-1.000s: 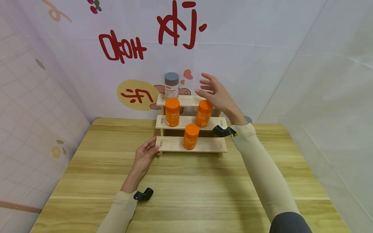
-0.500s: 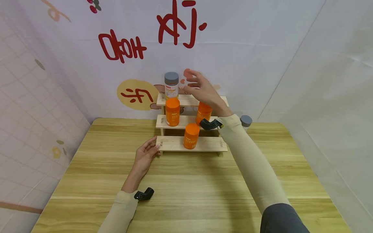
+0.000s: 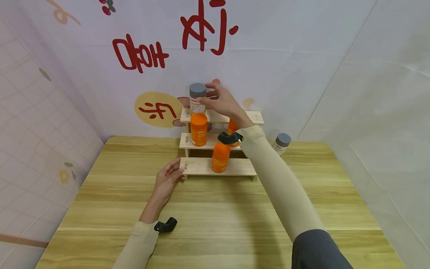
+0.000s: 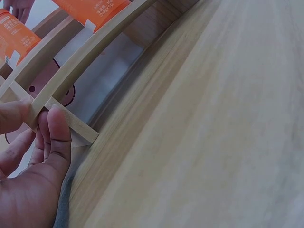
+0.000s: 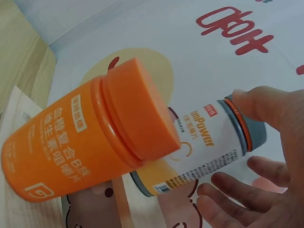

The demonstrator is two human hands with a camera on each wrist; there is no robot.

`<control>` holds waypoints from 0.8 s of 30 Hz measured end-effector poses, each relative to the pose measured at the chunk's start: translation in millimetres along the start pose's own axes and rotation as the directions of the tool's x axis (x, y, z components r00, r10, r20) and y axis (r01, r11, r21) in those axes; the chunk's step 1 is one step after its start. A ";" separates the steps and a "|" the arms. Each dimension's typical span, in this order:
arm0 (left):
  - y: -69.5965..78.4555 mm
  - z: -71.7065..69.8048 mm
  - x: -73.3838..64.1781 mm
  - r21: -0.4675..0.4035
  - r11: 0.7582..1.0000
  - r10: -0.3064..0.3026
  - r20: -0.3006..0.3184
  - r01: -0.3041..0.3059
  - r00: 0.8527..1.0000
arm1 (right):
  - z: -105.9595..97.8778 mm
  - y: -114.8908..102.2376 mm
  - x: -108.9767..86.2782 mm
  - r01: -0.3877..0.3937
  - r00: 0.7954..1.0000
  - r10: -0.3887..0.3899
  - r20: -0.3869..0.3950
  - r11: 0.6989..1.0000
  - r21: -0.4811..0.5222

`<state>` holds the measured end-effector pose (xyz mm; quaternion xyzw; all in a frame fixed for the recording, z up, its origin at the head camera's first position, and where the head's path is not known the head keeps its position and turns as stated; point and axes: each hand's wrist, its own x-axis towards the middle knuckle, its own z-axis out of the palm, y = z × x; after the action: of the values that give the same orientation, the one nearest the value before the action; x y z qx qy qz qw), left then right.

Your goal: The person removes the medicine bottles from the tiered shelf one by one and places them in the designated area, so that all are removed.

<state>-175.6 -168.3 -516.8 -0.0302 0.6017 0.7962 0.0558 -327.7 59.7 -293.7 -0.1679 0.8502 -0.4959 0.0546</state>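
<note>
My left hand (image 3: pixel 167 179) grips the left end of the bottom tier of a three-step wooden rack (image 3: pixel 198 165). In the left wrist view its thumb lies on the board, with the fingers curled below. Up at the top tier, my right hand (image 3: pixel 220 101) reaches beside a white supplement bottle (image 3: pixel 197 104) with a grey lid. The right wrist view shows the thumb right at the lid and the other fingers spread alongside, not wrapped round the bottle. Upright on the middle tier stands an orange bottle (image 3: pixel 199 131), just below the white one.
A second orange bottle (image 3: pixel 232 127) on the middle tier is partly covered by my right wrist. Another orange bottle (image 3: pixel 220 158) stands on the bottom tier. Right of the rack, a grey-lidded bottle (image 3: pixel 281 144) is on the table (image 3: pixel 215 216). A printed white sheet (image 3: pixel 285 74) hangs behind.
My right hand has moved left along the top tier to the white bottle, uncovering the grey-lidded bottle at the right. The left hand keeps its place on the rack.
</note>
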 end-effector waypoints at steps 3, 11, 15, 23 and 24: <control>0.2 -1.1 -0.7 0.001 1.000 0.003 0.007 -0.003 1.000 | 4.5 1.2 3.6 0.005 1.000 -0.005 -0.003 1.000 -0.004; 0.0 -2.6 -2.1 -0.013 1.000 0.006 0.008 -0.006 1.000 | 15.9 1.1 6.0 0.042 0.999 -0.044 -0.009 0.994 -0.101; -0.8 -1.6 -2.1 -0.018 1.000 0.003 0.010 -0.003 1.000 | 18.1 1.0 5.7 0.039 0.999 -0.042 -0.024 0.993 -0.115; -0.7 -1.1 -2.9 -0.012 1.000 0.004 0.005 -0.004 1.000 | 17.8 -0.3 3.9 0.037 0.998 -0.044 -0.056 0.993 -0.108; -0.5 -1.2 -3.0 -0.013 1.000 0.005 0.005 -0.005 1.000 | 17.1 -0.6 3.0 0.040 0.997 -0.047 -0.062 0.993 -0.107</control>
<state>-172.6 -169.4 -517.3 -0.0273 0.5966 0.8002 0.0552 -325.9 44.3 -301.5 -0.1729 0.8728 -0.4564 0.0076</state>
